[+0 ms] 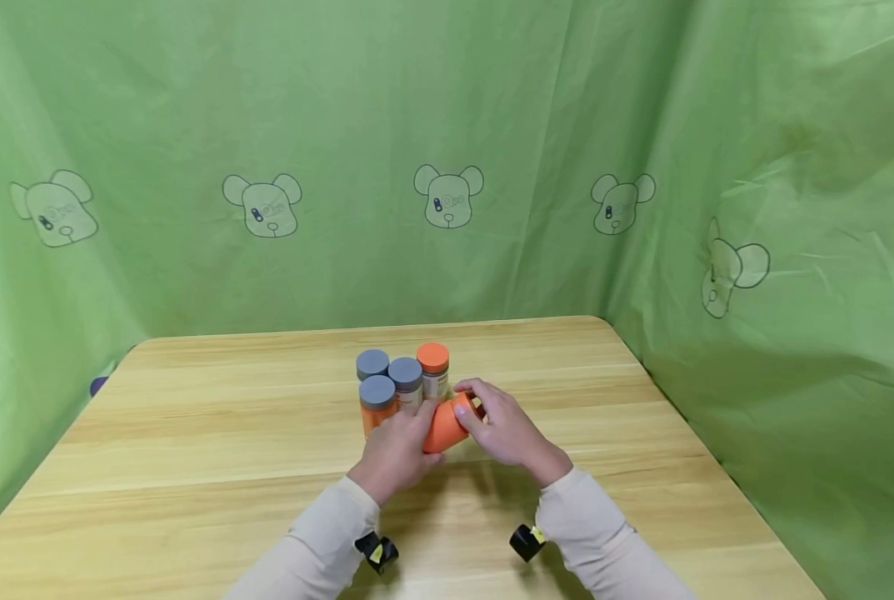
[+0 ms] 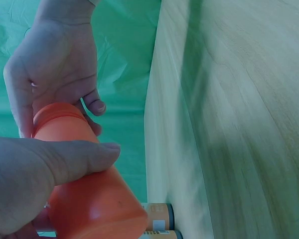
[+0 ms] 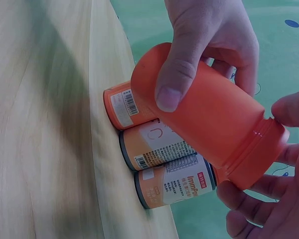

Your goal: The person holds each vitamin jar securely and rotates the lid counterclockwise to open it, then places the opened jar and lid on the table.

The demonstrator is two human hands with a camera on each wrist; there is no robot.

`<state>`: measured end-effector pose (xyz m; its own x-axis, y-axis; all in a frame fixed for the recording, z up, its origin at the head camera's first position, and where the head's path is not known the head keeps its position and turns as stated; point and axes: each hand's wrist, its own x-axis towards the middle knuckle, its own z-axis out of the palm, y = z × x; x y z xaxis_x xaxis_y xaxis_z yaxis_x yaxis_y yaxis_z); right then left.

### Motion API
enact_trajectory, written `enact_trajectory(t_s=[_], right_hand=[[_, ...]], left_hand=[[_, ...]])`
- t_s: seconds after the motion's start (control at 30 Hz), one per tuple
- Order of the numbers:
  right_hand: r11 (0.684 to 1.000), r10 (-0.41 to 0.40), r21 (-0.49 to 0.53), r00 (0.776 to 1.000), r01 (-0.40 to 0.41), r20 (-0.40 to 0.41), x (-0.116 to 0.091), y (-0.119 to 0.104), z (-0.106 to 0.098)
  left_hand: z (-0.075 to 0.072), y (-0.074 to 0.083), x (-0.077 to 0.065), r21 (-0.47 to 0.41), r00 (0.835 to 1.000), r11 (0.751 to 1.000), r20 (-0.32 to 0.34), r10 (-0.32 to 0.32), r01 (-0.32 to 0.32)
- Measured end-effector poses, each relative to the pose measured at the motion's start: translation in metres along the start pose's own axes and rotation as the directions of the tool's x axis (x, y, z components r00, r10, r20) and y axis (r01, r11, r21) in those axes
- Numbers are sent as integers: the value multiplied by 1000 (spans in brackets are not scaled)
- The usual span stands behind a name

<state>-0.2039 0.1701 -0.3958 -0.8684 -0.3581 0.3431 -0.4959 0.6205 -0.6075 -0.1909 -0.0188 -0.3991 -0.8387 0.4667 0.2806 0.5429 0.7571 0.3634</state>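
Note:
My left hand (image 1: 396,454) grips the body of an orange plastic bottle (image 1: 445,429), which is held tilted above the table. Its thumb (image 2: 84,162) lies along the bottle's side in the left wrist view. At the bottle's other end, the curled fingers and thumb of my right hand (image 1: 505,423) hold the orange cap (image 3: 259,157). The cap sits on the bottle's neck; whether it is loose I cannot tell. Just behind my left hand stand a grey-capped orange bottle (image 1: 377,404), a second grey-capped bottle (image 1: 406,385) and one with an orange cap (image 1: 433,368).
Another grey-capped bottle (image 1: 372,363) stands at the back left of the group. The bottles are upright on a wooden table (image 1: 214,433). Green curtains (image 1: 357,100) with bear-head prints hang behind the table and along its sides.

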Motion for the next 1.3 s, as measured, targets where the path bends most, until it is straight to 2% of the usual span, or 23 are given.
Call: enact_trajectory(t_s=[0.47, 0.97, 1.3], right_hand=[[999, 35, -10, 999, -35, 7, 1, -1, 0], [1000, -14, -2, 1000, 14, -7, 2, -2, -1], [998, 64, -15, 998, -64, -10, 2, -2, 1]], left_hand=[[-1, 0, 1, 29, 1000, 1000, 2, 8, -8], [0, -2, 1, 9, 1000, 1000, -14, 7, -7], [1, 0, 1, 32, 1000, 999, 8, -10, 10]])
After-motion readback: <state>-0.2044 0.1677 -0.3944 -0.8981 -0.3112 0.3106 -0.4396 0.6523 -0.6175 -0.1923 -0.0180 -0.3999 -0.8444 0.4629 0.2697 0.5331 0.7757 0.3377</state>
